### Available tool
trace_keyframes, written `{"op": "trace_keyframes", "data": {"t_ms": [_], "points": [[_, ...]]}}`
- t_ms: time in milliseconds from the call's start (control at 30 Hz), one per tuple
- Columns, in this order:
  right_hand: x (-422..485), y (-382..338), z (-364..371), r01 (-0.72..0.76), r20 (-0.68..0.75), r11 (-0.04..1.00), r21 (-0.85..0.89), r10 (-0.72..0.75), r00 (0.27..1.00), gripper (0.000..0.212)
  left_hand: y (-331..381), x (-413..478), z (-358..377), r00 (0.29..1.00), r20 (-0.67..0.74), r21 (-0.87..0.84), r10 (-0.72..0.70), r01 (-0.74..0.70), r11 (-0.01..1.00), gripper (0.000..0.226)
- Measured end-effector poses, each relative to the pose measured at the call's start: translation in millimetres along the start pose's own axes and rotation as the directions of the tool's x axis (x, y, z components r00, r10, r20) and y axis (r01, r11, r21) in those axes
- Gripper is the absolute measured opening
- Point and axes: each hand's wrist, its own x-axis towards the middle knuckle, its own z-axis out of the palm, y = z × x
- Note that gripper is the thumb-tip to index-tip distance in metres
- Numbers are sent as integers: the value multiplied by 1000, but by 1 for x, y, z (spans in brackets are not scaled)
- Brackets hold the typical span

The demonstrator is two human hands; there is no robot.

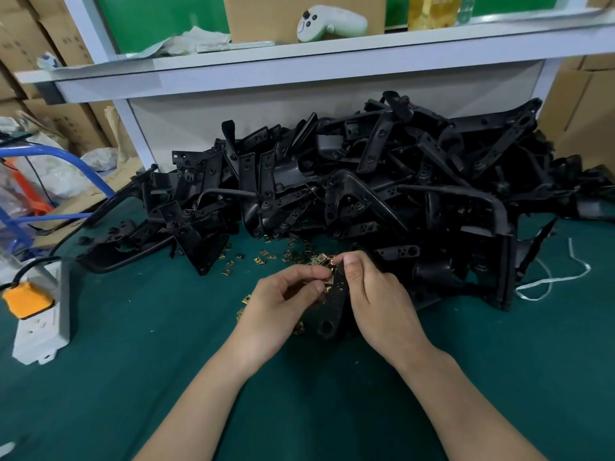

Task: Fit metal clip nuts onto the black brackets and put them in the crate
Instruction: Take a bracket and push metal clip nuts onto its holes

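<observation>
The right hand (376, 294) grips a black bracket (334, 302), with the thumb pressed on its far end and the fingers curled round behind it. The bracket is a flat, narrow strip. Its long axis runs from the thumb tip back toward the person, with the near end leaning slightly to the left hand's side. That near end carries a round hole and lies low, just above the desk (133, 377), between the two wrists. The far end points away toward the heap of brackets (366, 181).

The left hand (286, 294) sits just beside the right, fingers bent. Its thumb and forefinger pinch a brass-coloured clip nut (329, 273) against the left edge of the bracket's far end. Whether the nut is seated on the strip cannot be told, because the fingertips cover most of it.

Loose clip nuts (263, 257) lie scattered on the green desk just beyond the left hand's knuckles, and a few more lie under its palm. The heap of tangled black brackets rises beyond both hands and spreads well out past the right hand.

Far out from the left hand, at the desk's edge, lies a grey power strip (43, 327) with an orange plug (26, 299) in it. Beyond the right hand, past the heap, a white cord (552, 281) loops on the desk. Above the heap runs a pale shelf (299, 58) with a white game controller (329, 23) on it.
</observation>
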Motion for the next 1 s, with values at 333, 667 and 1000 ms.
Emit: {"op": "trace_keyframes", "data": {"t_ms": [333, 667, 1000], "points": [[0, -3, -3, 7, 8, 1000, -2, -7, 1000, 59, 0, -1, 0, 999, -12, 99, 42, -41, 994, 25], [-1, -2, -2, 4, 12, 999, 43, -5, 1000, 54, -1, 0, 0, 1000, -8, -39, 11, -11, 999, 23], [0, -2, -3, 1, 27, 1000, -20, 0, 1000, 54, -6, 1, 0, 998, -31, -120, -57, 53, 991, 22]]}}
